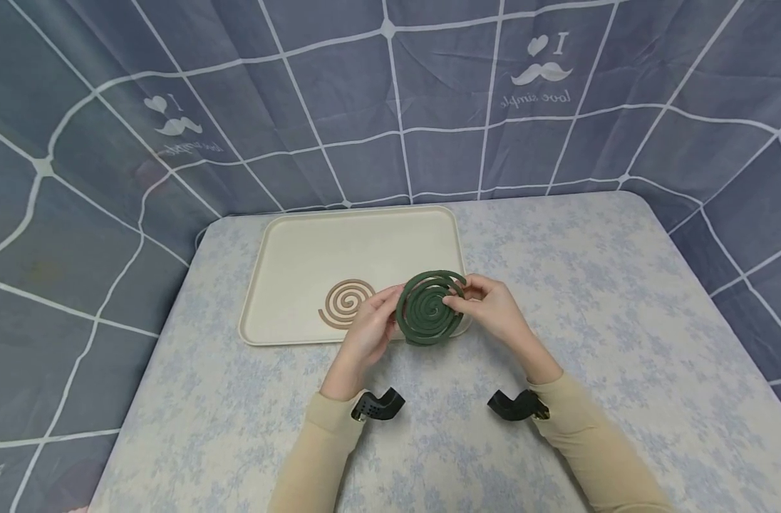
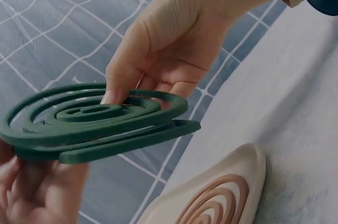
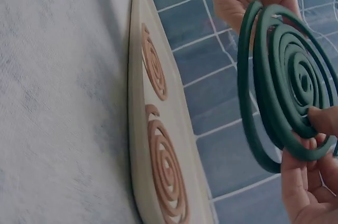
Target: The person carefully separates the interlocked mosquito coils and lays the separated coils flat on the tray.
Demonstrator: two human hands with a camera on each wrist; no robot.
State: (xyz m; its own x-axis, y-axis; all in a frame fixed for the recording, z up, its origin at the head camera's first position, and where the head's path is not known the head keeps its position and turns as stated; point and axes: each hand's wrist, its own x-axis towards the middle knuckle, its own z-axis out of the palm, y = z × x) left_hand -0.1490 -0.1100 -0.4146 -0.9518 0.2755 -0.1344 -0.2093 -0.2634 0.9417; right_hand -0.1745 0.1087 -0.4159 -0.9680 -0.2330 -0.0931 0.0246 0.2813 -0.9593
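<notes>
Above the near right corner of the tray, both hands hold a dark green mosquito coil [image 1: 429, 329]. Its outer turns stand apart from the inner spiral in the left wrist view, like layers spreading. My left hand [image 1: 369, 329] grips the coil's left edge, its fingers partly behind it. With the thumb on the coil's face and fingers behind, my right hand [image 1: 493, 310] pinches it from the right. A brown mosquito coil [image 1: 349, 302] lies flat on the tray, just left of the left hand. The right wrist view shows two brown coils [image 3: 167, 168] there; in the head view one is hidden.
The cream tray [image 1: 358, 242] with a raised rim sits at the back left of a table [image 1: 596, 299] covered in pale blue floral cloth. A blue-grey curtain [image 1: 442, 92] with white grid lines hangs behind and at the sides. Each wrist wears a black camera mount [image 1: 378, 406].
</notes>
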